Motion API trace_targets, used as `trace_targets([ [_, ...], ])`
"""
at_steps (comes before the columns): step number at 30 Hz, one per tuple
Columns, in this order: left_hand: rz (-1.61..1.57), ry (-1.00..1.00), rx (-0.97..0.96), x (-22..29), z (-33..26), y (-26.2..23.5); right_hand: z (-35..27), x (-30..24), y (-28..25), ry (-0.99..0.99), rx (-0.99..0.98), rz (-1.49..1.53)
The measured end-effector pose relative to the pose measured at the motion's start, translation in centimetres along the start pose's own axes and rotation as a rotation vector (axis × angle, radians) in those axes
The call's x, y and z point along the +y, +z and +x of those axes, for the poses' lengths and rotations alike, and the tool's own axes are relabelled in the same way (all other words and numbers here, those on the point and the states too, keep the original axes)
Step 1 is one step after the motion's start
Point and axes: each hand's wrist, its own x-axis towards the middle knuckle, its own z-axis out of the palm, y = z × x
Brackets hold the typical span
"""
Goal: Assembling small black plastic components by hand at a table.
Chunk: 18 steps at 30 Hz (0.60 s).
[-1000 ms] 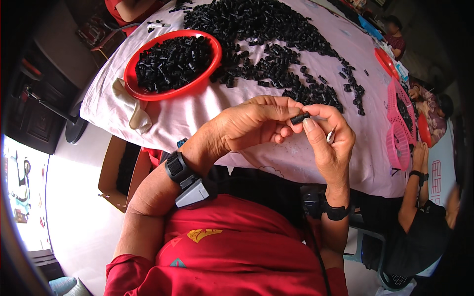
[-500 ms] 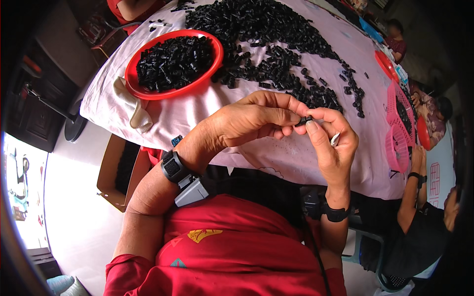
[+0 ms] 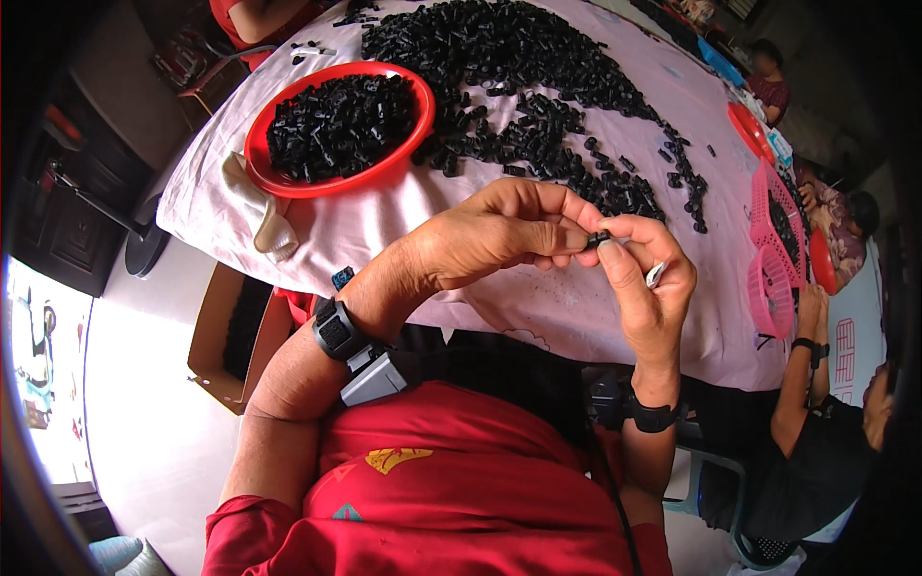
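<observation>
Over the near edge of the cloth-covered table, a small black plastic part (image 3: 597, 239) sits between my fingertips. My left hand (image 3: 495, 233) pinches its left end with thumb and forefinger. The other end is between the thumb and forefinger of my right hand (image 3: 645, 288). A small white piece (image 3: 656, 275) pokes out between my right fingers; its kind is unclear. Beyond my hands lies a big spread of loose black parts (image 3: 528, 58) of similar look. The red plastic basin (image 3: 423, 134) at the left is heaped with more of them.
A pale cloth glove or rag (image 3: 264, 216) hangs at the pink tablecloth's (image 3: 480, 312) left edge. Below stands an open cardboard box (image 3: 216, 331) with dark contents. Pink baskets (image 3: 771, 288) are at the right, where other people sit. Another person's arm (image 3: 259, 19) is at the far left.
My hands stay nearly in place, with fingers shifting slightly around the black part. It now shows a little more between the fingertips.
</observation>
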Motion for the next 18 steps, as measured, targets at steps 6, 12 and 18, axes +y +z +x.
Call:
trace_targets([
  [6, -0.049, -0.016, -0.017, 0.1, 0.0, -0.1, 0.1, -1.0, -0.2, 0.114, -0.009, 0.013],
  [12, -0.086, -0.018, 0.022, 0.0, -0.2, -0.4, 0.2, 0.3, 0.1, -0.003, 0.024, -0.156],
  [18, -0.084, -0.093, 0.078, -0.6, 0.2, -0.1, 0.1, 0.1, 0.6, 0.063, 0.073, -0.081],
])
